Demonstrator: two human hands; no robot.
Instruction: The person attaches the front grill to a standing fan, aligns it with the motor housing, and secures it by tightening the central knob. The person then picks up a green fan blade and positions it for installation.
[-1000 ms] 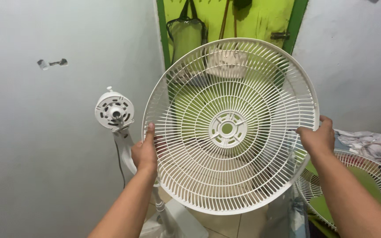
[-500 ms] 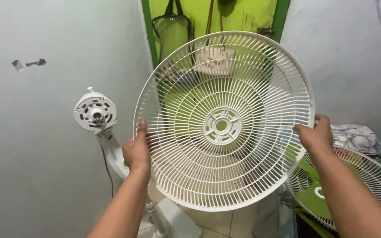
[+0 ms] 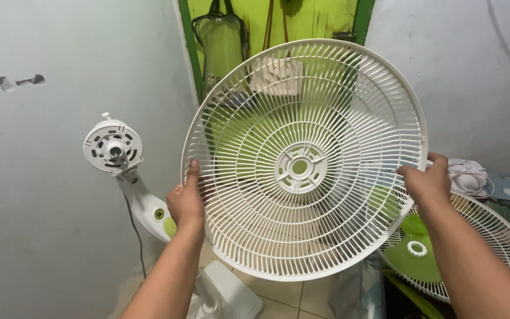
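I hold a round white fan grille (image 3: pixel 302 106) upright in front of me with both hands. My left hand (image 3: pixel 185 201) grips its left rim, thumb up along the wires. My right hand (image 3: pixel 427 183) grips its right rim. The grille's hub ring (image 3: pixel 300 167) is at its centre. To the left stands the fan's white motor head (image 3: pixel 112 146) on its stand neck (image 3: pixel 146 207), bare of any grille, with its shaft facing me.
A second white grille (image 3: pixel 491 236) with green fan blades (image 3: pixel 411 251) lies at the lower right. Behind is a green door (image 3: pixel 320 20) with a hanging bag (image 3: pixel 222 41). White walls stand on both sides. The fan base (image 3: pixel 228 295) rests on the tiled floor.
The view has shifted right, so the motor head and wall marks slid left in frame. The grille stays gripped by both hands, raised slightly and turned a little.
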